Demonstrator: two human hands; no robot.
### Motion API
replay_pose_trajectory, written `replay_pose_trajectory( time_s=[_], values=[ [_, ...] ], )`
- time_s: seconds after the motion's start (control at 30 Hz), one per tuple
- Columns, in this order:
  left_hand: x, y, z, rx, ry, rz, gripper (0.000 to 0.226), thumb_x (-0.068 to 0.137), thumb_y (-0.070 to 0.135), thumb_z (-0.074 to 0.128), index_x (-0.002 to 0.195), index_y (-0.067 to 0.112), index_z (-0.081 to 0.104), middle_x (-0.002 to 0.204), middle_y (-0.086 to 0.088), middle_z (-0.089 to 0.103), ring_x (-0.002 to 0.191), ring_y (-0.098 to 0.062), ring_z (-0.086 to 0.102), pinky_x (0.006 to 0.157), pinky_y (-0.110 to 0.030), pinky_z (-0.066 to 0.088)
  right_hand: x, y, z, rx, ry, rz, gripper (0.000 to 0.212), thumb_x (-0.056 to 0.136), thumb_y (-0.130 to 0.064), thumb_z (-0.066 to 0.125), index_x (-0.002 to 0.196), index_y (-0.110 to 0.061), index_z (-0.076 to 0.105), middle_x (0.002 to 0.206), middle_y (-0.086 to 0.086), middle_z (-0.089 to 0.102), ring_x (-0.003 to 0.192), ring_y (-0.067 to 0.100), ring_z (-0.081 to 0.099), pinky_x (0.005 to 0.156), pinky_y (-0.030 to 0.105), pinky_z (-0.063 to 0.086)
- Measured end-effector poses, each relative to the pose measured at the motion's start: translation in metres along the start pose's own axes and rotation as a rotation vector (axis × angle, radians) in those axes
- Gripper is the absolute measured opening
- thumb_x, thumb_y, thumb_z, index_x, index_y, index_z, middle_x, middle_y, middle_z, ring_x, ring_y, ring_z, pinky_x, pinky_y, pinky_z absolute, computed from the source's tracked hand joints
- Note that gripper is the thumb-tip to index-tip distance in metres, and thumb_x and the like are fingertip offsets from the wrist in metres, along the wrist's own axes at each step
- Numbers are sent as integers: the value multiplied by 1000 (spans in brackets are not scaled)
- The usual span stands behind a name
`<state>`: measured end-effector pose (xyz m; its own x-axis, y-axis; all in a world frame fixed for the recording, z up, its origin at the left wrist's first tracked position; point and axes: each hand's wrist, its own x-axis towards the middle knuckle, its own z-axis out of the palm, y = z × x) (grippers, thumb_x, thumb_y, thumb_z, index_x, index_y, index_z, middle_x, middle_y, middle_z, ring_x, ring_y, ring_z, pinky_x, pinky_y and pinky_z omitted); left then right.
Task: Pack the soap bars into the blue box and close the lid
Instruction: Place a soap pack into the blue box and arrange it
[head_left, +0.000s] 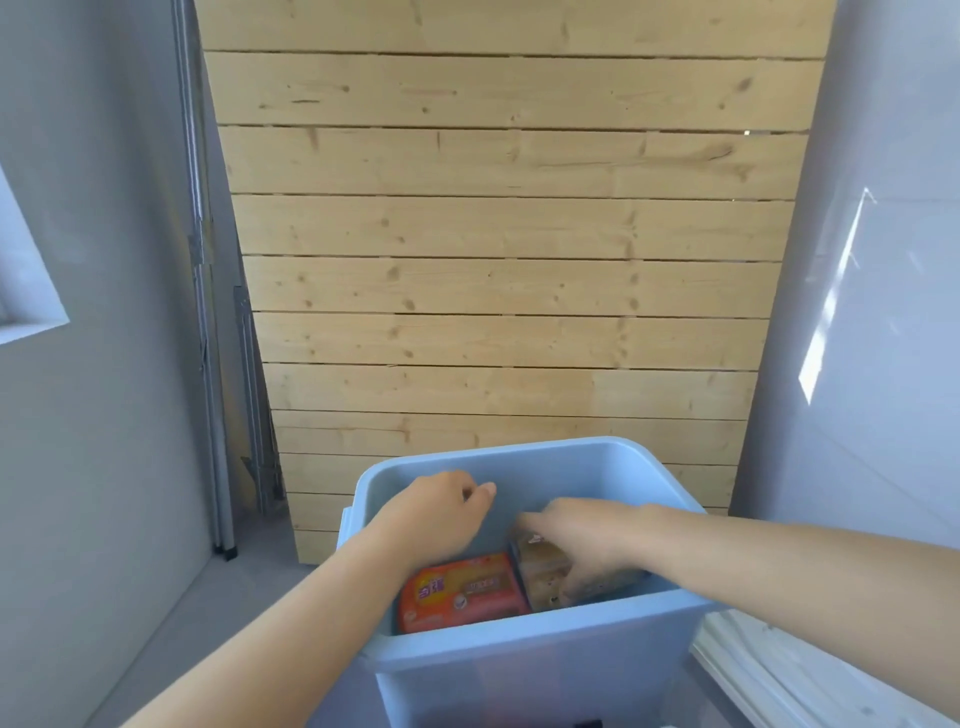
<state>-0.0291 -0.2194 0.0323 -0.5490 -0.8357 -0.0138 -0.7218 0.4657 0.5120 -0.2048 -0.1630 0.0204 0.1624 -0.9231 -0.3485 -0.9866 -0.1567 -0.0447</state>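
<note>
Blue plastic is our landmark: the pale blue plastic box stands open just below us, its near wall closest, no lid on it and none that we can identify in view. Inside, against the near wall, lies an orange wrapped soap bar, flat, label up, its long axis running left to right along that wall. Just to its right sits a brown wrapped soap bar, tilted, with its long axis running from the near wall toward the far one.

Our right hand reaches in over the box's right rim and grips this brown bar, fingers curled over its top. Our left hand hovers above the orange bar, nearer the box's left wall, fingers loosely curled and holding nothing that we can see. We judge the right hand is the one to settle the brown bar flat beside the orange one.

Beyond the far wall of the box a panel of pale wooden planks leans upright, with grey walls on either side of it.
</note>
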Motion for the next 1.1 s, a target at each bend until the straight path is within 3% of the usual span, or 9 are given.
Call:
replay_pose_trajectory(
  time_s=[0.13, 0.2, 0.33, 0.47, 0.57, 0.7, 0.9, 1.03, 1.1],
  values=[
    [1, 0, -1, -19, 43, -19, 45, 96, 45, 32, 59, 19, 34, 55, 5, 41, 53, -13, 39, 51, -28, 29, 5, 3, -2, -220, 56, -95, 65, 67, -32, 76, 126, -24, 49, 122, 4, 46, 109, 25, 43, 87, 35, 42],
    [1, 1, -1, -24, 57, -35, 46, 96, 46, 32, 59, 19, 33, 55, 4, 41, 53, -13, 39, 51, -29, 28, 6, 4, -4, -289, 103, -84, 61, 66, -33, 76, 122, -22, 54, 121, 1, 42, 107, 25, 40, 79, 32, 35],
    [1, 0, 0, -20, 41, -41, 46, 95, 48, 30, 59, 20, 33, 56, 5, 42, 54, -13, 40, 52, -28, 29, -1, 16, -1, 32, 9, 249, 60, 68, -25, 78, 122, -22, 52, 114, 4, 58, 87, 26, 60, 65, 33, 45],
    [3, -2, 2, 11, 12, -40, 45, 95, 50, 28, 61, 22, 35, 60, 7, 42, 56, -10, 41, 53, -25, 29, -1, 20, -2, 391, -87, 387, 50, 84, -29, 64, 131, -21, 50, 96, 5, 61, 61, 21, 62, 75, 28, 53],
    [4, -4, 3, 15, -8, -34, 45, 95, 51, 27, 62, 22, 37, 61, 7, 46, 58, -9, 43, 54, -25, 30, 0, 20, -6, 442, -101, 401, 38, 91, -26, 53, 129, -22, 55, 98, 1, 58, 85, 29, 68, 84, 28, 53],
    [4, -4, 4, 28, -40, -17, 45, 95, 52, 27, 64, 22, 41, 63, 6, 49, 62, -10, 49, 56, -25, 33, 0, 15, -3, 485, -117, 366, 32, 91, -22, 51, 122, -19, 61, 107, 0, 59, 86, 23, 61, 70, 30, 57],
    [4, -2, 5, 37, -68, -15, 45, 95, 52, 25, 65, 23, 42, 66, 6, 51, 70, -13, 54, 65, -29, 37, 5, 9, -1, 812, -255, 426, 46, 97, -31, 40, 139, -12, 38, 137, 19, 48, 126, 30, 46, 89, 53, 47],
    [7, -3, 5, 21, -64, -17, 45, 95, 53, 25, 67, 22, 45, 73, 5, 54, 80, -19, 60, 73, -31, 42, 5, 7, -2, 859, -221, 407, 50, 97, -31, 40, 139, -4, 36, 135, 21, 49, 126, 28, 47, 84, 53, 49],
    [6, -3, 4, -23, -73, -19, 50, 95, 53, 27, 81, 15, 56, 85, -1, 63, 87, -22, 64, 82, -35, 47, 1, 6, -7, 854, -207, 400, 50, 97, -30, 40, 138, -2, 37, 131, 22, 51, 121, 29, 52, 85, 52, 50]
  ],
)
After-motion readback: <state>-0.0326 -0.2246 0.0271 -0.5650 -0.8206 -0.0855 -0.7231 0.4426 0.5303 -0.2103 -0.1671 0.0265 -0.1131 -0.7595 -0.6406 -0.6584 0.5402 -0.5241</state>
